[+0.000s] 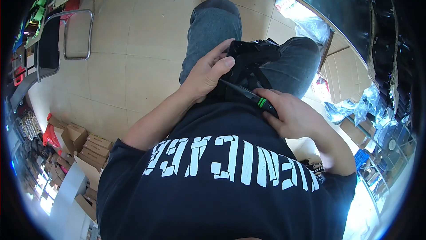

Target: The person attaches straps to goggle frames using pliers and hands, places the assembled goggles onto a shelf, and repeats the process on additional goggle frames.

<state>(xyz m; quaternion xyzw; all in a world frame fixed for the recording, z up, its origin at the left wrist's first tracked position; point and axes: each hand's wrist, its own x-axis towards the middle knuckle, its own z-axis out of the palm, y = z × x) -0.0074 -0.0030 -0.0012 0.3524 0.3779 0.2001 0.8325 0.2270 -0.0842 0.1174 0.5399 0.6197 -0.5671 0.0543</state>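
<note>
A glossy black part (253, 55) with straps or flaps hanging below it is held above the knees. My left hand (207, 72) grips its left side, thumb on top. Lower right, my right hand (288, 111) is wrapped round the black handle of a tool with green bands (262, 103). The tool's slim dark blade or shaft points up and left, toward the underside of the black part. Its tip lies close to the base of my left hand. What exactly the black part is, I cannot make out.
A chair with a metal frame (91, 35) stands at the left. Below it are stacked cardboard boxes (94, 149). A dark table edge (310, 2) curves across the upper right, with plastic bags (310, 27) beneath. At the right are a large carton (346, 69) and a fan (391, 144).
</note>
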